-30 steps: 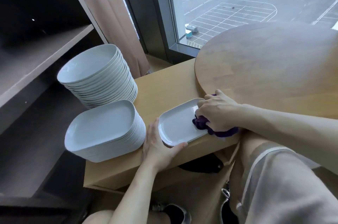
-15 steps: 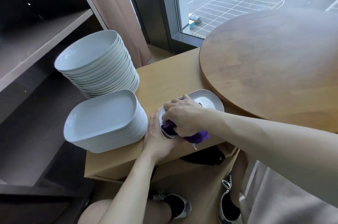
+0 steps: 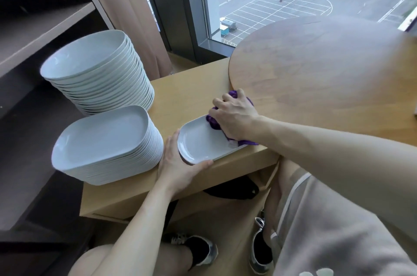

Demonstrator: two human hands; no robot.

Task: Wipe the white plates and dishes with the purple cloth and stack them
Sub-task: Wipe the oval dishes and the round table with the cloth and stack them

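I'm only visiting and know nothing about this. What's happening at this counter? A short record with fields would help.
Right hand: grips the purple cloth, pressing it on the single dish
Left hand: braces that dish's near corner, fingers straight
Round stack: back left on the wooden counter
Squarish stack: front left, beside the left hand
Stage: wiping; dish not yet stacked
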